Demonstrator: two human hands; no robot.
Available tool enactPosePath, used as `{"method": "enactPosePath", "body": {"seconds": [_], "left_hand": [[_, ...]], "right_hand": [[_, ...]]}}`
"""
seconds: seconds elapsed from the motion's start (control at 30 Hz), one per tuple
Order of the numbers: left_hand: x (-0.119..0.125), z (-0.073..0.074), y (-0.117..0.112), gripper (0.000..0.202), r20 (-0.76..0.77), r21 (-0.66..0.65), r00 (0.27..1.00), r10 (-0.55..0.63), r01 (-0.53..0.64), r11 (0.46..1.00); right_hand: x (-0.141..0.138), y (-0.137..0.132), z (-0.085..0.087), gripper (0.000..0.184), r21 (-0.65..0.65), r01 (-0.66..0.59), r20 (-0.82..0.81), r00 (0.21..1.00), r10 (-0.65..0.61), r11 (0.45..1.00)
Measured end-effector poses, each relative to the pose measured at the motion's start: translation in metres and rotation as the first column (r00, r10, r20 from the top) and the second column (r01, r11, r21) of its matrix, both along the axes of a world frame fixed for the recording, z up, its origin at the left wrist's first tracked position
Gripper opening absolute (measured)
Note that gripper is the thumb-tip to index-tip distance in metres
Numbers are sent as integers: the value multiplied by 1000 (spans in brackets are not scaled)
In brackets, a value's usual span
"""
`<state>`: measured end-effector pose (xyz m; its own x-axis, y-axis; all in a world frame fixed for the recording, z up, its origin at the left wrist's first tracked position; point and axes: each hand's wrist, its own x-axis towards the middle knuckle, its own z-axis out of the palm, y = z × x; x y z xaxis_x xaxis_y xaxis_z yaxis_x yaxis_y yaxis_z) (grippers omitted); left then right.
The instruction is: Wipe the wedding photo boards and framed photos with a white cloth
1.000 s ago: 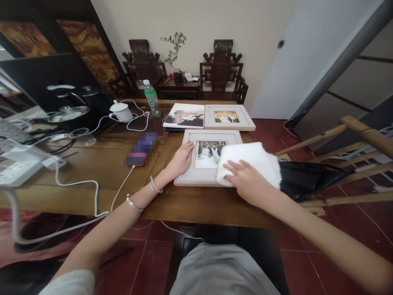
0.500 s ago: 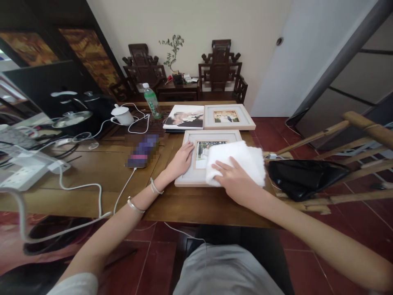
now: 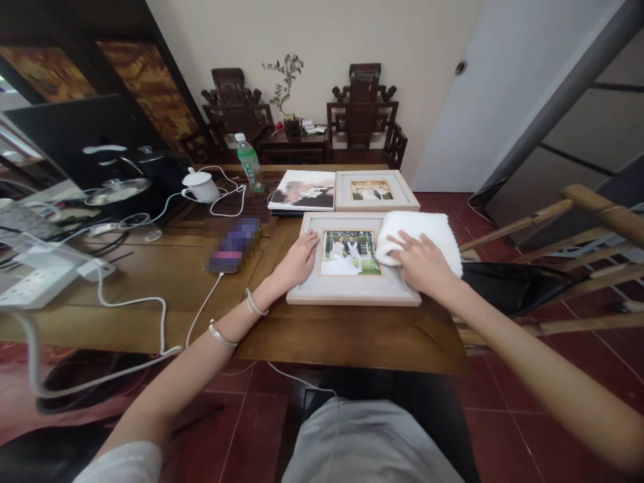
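Note:
A pale wooden picture frame (image 3: 347, 293) lies flat near the table's front edge, with a photo of two people at its centre. My left hand (image 3: 300, 255) rests on the frame's left side, fingers stretched out along the border. Under my right hand (image 3: 420, 260) is a folded white towel (image 3: 435, 231), gripped and pressed onto the frame's right side. The towel covers that side and hangs past its right edge.
Behind lie a second picture frame (image 3: 377, 203) and a photo album (image 3: 302, 191). To the left are a phone (image 3: 234, 248), a green bottle (image 3: 250, 163), a lidded white cup (image 3: 200, 186), a power strip (image 3: 37, 282) and trailing white cables. A bamboo chair (image 3: 598, 215) stands at right.
My right hand has slid the towel rightward across the frame, from over the photo to the right border, uncovering the photo. My left hand has stayed in place.

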<state>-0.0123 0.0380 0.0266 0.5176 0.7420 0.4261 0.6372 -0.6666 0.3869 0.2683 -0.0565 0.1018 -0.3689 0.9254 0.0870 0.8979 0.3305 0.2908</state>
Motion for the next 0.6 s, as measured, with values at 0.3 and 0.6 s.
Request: {"method": "enactPosePath", "body": {"seconds": [0.3, 0.6], "left_hand": [[0, -1, 1, 41, 0, 12, 1000, 3, -3, 1000], [2, 1, -3, 44, -18, -14, 999, 27, -27, 1000]], "right_hand": [[1, 29, -3, 48, -14, 5, 36, 999, -4, 1000], [-15, -67, 27, 44, -211, -138, -11, 990, 139, 968]]}}
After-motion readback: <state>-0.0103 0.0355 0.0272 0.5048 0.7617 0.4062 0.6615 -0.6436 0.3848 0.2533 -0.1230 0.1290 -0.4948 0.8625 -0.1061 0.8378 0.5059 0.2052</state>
